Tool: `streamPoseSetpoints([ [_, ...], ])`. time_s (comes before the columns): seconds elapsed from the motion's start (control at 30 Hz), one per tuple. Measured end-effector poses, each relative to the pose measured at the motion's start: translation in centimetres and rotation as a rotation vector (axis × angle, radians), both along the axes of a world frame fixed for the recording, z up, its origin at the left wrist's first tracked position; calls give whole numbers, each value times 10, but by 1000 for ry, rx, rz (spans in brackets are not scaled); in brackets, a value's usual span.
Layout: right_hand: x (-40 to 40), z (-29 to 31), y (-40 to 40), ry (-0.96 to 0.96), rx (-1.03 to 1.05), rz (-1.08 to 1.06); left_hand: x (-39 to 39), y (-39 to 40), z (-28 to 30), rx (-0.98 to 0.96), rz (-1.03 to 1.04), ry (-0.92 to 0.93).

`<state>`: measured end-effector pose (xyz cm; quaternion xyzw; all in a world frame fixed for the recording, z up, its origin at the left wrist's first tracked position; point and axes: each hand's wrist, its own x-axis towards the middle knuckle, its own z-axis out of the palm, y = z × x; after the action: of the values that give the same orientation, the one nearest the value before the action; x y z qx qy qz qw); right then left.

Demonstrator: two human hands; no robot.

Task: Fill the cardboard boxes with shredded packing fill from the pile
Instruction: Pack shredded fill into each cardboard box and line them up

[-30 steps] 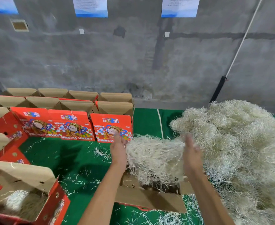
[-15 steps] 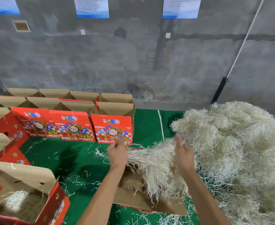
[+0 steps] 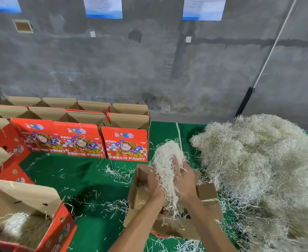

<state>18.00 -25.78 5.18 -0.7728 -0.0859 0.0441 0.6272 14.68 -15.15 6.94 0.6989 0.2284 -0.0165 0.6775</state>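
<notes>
Since 1.0 s ago we brought both hands together: left hand [image 3: 154, 186] and right hand [image 3: 184, 179] clasp a shredded-fill wad [image 3: 166, 160] over the open cardboard box [image 3: 142, 193], left of the pile [image 3: 258, 170]

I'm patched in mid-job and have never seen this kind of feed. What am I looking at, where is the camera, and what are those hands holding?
There is no machine here: a person works with bare hands, and the single camera sits on their head, looking forward and down. The left hand and right hand together hold a clump of shredded fill over an open cardboard box lying on the green mat. To the right rises the big pile of fill. Against the wall stand rows of red fruit boxes, open at the top. At lower left, another box already has some fill in it. Loose strands lie scattered across the mat.
</notes>
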Motion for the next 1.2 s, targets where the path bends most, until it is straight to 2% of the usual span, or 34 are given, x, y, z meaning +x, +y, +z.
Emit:
streamPoseSetpoints([
  [0.07,11,3,-14,-18,-48,-193,8,20,2,112,157,-134],
  [0.1,17,8,-29,-5,-49,-303,12,38,3,88,268,-175],
  [0.17,25,19,-61,-3,-4,-436,23,74,-4,50,356,-177],
  [0.23,27,25,-65,-7,30,-400,23,82,-3,29,284,-159],
  [0.27,24,25,-52,-4,43,-324,21,73,-2,39,171,-150],
  [0.33,13,23,-12,8,-76,-191,11,35,-1,51,-57,-147],
  [0.37,9,18,5,2,-143,-167,8,15,-1,30,-94,-114],
  [0.43,6,9,15,15,-110,-179,6,-1,-8,58,-11,-93],
  [0.5,8,9,-8,72,-89,-216,7,21,-2,100,112,-97],
  [0.6,16,8,-65,97,37,-426,21,81,-1,-66,356,-78],
  [0.67,22,9,-77,103,117,-517,25,95,-2,-203,304,-13],
  [0.73,20,11,-62,157,230,-394,23,74,-7,-355,121,53],
  [0.83,11,10,-29,327,299,-185,14,34,-17,-409,-99,31],
  [0.93,5,-4,-41,306,167,-132,19,52,-32,-532,-15,38],
  [1.0,-2,-8,-47,351,145,-97,21,69,-44,-720,-54,32],
  [1.03,-2,-15,-47,389,160,-70,19,68,-46,-737,-88,61],
  [1.07,0,-24,-41,420,155,-57,18,60,-50,-668,-126,113],
  [1.13,-4,-34,-22,441,75,-47,14,34,-58,-383,-140,208],
  [1.2,-5,-38,-11,353,-13,-66,10,19,-62,-277,-91,160],
])
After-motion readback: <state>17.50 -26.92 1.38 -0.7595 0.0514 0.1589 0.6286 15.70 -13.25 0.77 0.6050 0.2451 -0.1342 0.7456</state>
